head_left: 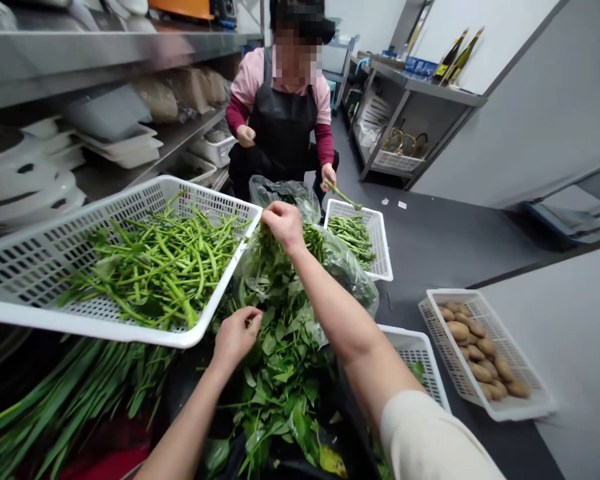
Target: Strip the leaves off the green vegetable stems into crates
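Note:
My left hand is closed in a pinch beside the white basket's near corner, over a heap of leafy greens. Whatever lies between its fingertips is too small to make out. Farther forward, my right hand has its fingers closed on leafy greens at the mouth of a clear plastic bag. The large white basket on the left holds a loose pile of green stems, some with leaves attached. Under my hands the leaves spread down over something black.
Facing me, a crouching person holds a green stalk near a small basket of asparagus-like stalks. Long green leaves lie lower left. A potato basket stands right, another basket nearer. Metal shelving borders the left.

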`<state>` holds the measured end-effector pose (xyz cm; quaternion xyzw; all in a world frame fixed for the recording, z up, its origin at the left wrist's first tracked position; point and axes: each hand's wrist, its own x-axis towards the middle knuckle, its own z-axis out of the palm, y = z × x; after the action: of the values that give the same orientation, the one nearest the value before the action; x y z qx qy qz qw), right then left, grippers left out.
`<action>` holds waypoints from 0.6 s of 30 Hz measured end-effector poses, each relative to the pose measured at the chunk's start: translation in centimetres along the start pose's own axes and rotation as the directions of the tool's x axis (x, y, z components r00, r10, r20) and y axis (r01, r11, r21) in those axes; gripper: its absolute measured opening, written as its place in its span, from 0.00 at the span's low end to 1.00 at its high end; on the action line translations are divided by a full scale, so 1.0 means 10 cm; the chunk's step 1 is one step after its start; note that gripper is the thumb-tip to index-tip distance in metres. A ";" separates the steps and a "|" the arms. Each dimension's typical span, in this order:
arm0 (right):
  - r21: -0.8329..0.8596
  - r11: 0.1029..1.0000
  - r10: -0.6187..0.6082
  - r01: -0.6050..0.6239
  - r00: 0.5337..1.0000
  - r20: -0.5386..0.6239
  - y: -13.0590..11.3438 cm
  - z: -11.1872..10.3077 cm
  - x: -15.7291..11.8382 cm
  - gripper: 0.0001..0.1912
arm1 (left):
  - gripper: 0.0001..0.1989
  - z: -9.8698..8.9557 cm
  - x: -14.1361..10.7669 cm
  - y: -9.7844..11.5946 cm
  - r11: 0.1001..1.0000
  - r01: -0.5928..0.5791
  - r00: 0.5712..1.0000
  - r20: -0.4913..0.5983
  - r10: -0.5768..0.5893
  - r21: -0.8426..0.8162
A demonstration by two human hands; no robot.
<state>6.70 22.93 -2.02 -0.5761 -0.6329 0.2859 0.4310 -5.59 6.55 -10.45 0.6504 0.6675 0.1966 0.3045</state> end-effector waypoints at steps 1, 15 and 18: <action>0.027 0.997 -0.074 0.074 0.997 0.012 -0.05 -0.09 -0.05 0.08 | 0.11 0.00 -0.02 -0.02 1.000 0.007 1.000 -0.017 -0.007 -0.019; 0.052 0.953 -0.291 0.298 0.950 -0.109 -0.55 -0.91 -0.32 0.07 | 0.11 -0.27 0.18 0.28 0.987 -0.087 0.961 -0.272 0.047 -0.137; 0.154 0.949 -0.281 0.274 0.959 0.027 -0.58 -0.89 -0.46 0.08 | 0.22 -0.10 0.17 0.39 0.974 -0.160 0.910 -0.406 0.082 -0.161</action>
<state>11.53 16.23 6.06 -0.4404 -0.6949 0.2830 0.4930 -3.24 8.65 -7.42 0.6051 0.6516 0.4059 0.2108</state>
